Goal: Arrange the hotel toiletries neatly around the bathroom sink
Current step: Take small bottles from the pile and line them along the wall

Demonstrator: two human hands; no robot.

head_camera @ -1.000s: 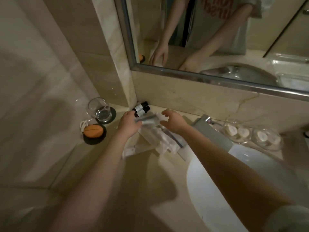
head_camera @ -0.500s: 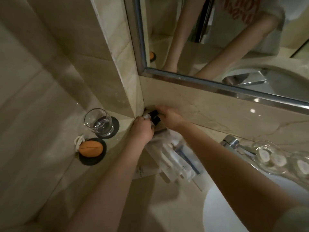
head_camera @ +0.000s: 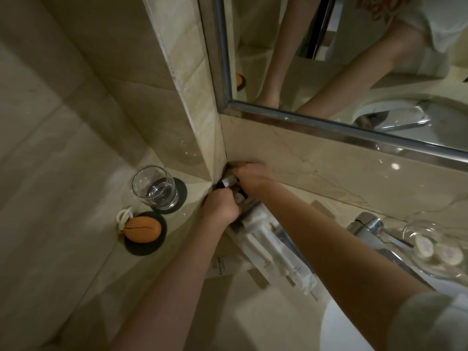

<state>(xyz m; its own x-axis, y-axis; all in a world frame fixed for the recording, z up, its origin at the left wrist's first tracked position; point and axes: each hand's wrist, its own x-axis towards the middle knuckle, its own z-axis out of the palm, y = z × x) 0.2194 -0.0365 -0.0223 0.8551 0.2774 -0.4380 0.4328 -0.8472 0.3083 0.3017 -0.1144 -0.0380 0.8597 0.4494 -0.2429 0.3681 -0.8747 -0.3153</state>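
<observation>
Small dark toiletry bottles (head_camera: 227,183) with white labels stand in the back corner of the marble counter, where the wall meets the mirror ledge. My right hand (head_camera: 249,177) curls round them from the right. My left hand (head_camera: 222,207) is curled just in front of them, and what it grips is hidden. Several clear-wrapped toiletry packets (head_camera: 268,245) lie in a pile on the counter under my forearms. A flat white packet (head_camera: 222,267) pokes out beneath my left arm.
A drinking glass (head_camera: 155,187) on a dark coaster and an orange soap (head_camera: 143,229) on a dark dish sit on the left ledge. The chrome tap (head_camera: 367,224), glass dishes of round soaps (head_camera: 435,252) and the white basin (head_camera: 359,325) lie to the right.
Both hands went from above the packet pile to the back corner and closed on the small dark bottles. The camera leaned in closer and to the left.
</observation>
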